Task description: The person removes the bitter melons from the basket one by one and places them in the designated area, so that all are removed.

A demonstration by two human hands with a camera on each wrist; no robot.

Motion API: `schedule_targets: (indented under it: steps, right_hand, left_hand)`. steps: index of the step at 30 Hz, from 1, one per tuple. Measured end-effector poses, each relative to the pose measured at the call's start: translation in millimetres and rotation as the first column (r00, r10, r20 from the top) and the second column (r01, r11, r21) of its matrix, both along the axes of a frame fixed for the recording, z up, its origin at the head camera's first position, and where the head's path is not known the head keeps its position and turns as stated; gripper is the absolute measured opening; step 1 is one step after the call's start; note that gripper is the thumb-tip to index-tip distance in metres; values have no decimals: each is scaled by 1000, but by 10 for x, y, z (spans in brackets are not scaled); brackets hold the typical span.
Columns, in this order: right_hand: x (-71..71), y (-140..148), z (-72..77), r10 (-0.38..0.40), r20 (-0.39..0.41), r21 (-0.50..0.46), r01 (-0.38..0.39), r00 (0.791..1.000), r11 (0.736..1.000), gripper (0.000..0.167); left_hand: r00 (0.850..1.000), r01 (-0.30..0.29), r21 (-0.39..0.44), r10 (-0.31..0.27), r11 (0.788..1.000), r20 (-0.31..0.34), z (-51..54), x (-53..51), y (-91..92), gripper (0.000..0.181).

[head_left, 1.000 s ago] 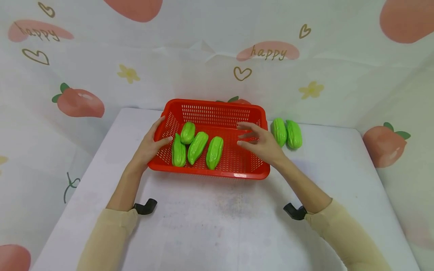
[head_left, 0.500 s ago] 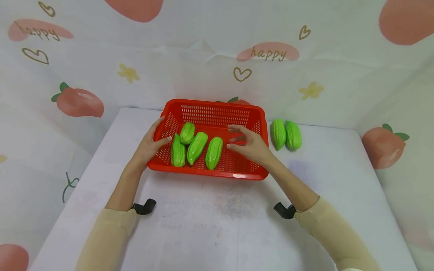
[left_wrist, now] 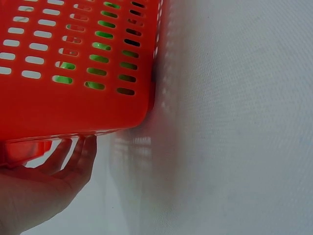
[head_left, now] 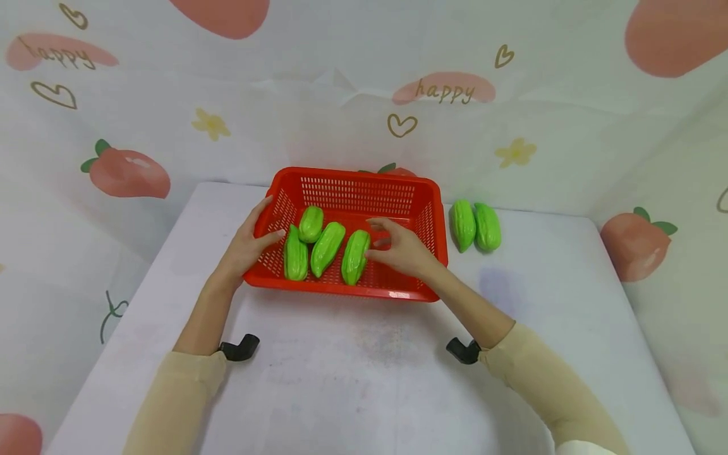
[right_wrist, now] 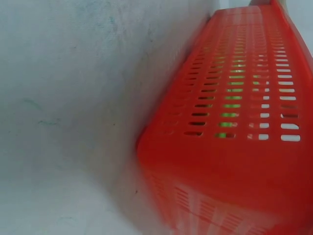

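A red plastic basket (head_left: 392, 292) stands on the table with several bright green, ridged vegetables in it that look like bitter melons. My left hand (head_left: 241, 249) holds the basket's left end, its thumb over the rim; the left wrist view shows the fingers (left_wrist: 73, 164) against the outside. My right hand (head_left: 402, 251) reaches over the right part of the basket, thumb and fingers spread apart. Its thumb tip is at the right side of the rightmost melon (head_left: 355, 258); whether it touches cannot be told. In the right wrist view the basket's wall hides the hand.
Two more bitter melons, one on the left (head_left: 463, 225) and one on the right (head_left: 487, 227), lie side by side on the white table (head_left: 341, 379) just right of the basket. A printed cloth (head_left: 341, 126) hangs behind the table.
My right hand has moved left over the basket, from its right end to the rightmost melon inside. The left hand stays at the left end.
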State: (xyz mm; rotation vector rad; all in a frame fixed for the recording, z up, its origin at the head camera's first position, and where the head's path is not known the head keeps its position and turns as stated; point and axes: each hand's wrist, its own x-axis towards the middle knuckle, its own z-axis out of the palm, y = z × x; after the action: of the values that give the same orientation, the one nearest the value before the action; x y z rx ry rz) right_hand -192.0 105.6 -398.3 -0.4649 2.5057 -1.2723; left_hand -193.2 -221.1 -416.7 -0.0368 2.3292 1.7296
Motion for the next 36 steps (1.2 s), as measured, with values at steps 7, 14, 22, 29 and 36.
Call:
schedule_targets:
  steps: [7,14,22,29,36]
  right_hand:
    - [-63,-105,4,1,22,102,-3,1000,995,71]
    - [-137,-190,-28,0,51,199,-10,999,980,72]
    - [-195,-245,-62,39,66,265,-55,997,963,72]
    - [-221,-284,-67,64,105,280,-91,992,956,74]
    - [-225,-346,-117,96,138,266,-130,986,955,80]
  left_hand:
    - [1000,-2,-13,2,1000,-16,10,-20,-1,75]
    - [1000,-3,-14,3,1000,-7,11,-18,20,74]
    - [1000,1,-19,-1,1000,-8,-4,-33,12,74]
    - [1000,2,-23,-3,1000,-5,-24,-22,19,74]
    - [1000,-4,-17,4,1000,-2,6,3,12,75]
